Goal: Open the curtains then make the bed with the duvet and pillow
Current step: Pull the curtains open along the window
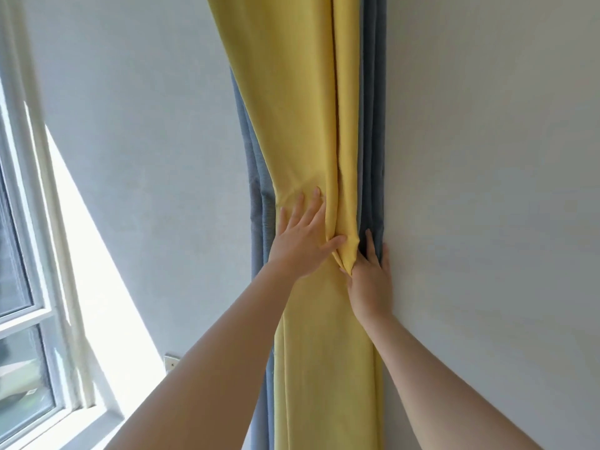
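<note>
Head view, the only one you've got: your yellow curtain (pixel 302 92) is gathered into the room corner, running from the top edge right down past the bottom. It's pinched narrow about where your hands are. The blue curtain (pixel 373 125) shows in folds along both of its sides, with the thicker stack on the right against the right-hand wall (pixel 487 157).

Your left hand (pixel 305 238) lies flat on the yellow cloth with the fingers straight and fanned out. The thumb pokes sideways into a deep crease, so it's pressing, not grabbing.

Your right hand (pixel 370 280) is just beside it, a bit lower, hard up against the wall. Its fingers are straight and pointing up into the dark blue folds. The bottom tip of a yellow fold sits over the thumb side of that hand, so I can't tell if the thumb is nipping any cloth. The two hands are close, but I can't see them touching.

Off to the left there's a white-framed window (pixel 32 222), uncovered, throwing a bright wedge of sun onto the wall beside it. A small white wall plate (pixel 170 362) sits low down, just above your left forearm.
</note>
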Demonstrator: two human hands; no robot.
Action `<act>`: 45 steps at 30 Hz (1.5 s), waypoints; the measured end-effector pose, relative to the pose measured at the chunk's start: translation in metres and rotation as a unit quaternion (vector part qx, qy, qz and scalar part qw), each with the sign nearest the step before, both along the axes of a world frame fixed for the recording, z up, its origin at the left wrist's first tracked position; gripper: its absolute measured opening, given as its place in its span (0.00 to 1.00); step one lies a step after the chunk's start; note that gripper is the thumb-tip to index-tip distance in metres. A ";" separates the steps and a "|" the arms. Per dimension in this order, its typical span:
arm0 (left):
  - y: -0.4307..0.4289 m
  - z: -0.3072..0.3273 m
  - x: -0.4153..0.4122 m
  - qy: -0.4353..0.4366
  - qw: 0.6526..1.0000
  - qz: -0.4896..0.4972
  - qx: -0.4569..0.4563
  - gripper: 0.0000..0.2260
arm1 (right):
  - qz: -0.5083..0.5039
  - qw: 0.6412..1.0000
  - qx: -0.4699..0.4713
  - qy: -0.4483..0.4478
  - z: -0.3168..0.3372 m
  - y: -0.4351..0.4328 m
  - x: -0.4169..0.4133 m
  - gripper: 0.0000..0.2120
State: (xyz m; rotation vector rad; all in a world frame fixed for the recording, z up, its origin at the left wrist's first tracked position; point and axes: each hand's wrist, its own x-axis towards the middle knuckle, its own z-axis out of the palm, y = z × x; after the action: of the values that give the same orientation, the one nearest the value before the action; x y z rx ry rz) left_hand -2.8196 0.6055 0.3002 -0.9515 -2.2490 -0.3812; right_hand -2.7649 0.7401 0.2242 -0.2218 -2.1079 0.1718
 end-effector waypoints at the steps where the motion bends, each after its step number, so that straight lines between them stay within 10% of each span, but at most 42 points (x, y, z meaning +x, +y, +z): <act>1: 0.002 -0.006 -0.006 -0.006 1.000 0.000 -0.006 0.37 | 0.001 1.000 0.018 -0.005 -0.004 0.004 -0.002 0.27; 13: -0.038 0.004 0.034 0.173 0.962 -0.033 0.207 0.39 | 0.027 0.997 -0.033 -0.058 -0.026 -0.036 0.006 0.30; 20: -0.086 0.072 0.084 0.276 0.935 0.030 0.222 0.38 | 0.142 0.949 -0.237 0.152 -0.001 -0.100 0.034 0.40; 32: -0.136 0.175 0.141 0.310 0.908 0.077 0.271 0.36 | 0.263 0.902 -0.238 0.247 0.125 -0.177 0.094 0.47; 45: -0.075 0.204 0.078 0.270 0.935 0.038 0.227 0.22 | 0.256 0.919 -0.154 0.256 0.154 -0.130 0.046 0.15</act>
State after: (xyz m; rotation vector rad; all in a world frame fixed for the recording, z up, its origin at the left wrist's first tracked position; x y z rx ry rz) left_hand -2.7415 0.5304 0.5047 -0.6240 -1.5935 -0.5055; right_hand -2.7188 0.6101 0.3778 0.1853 -1.5642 0.7909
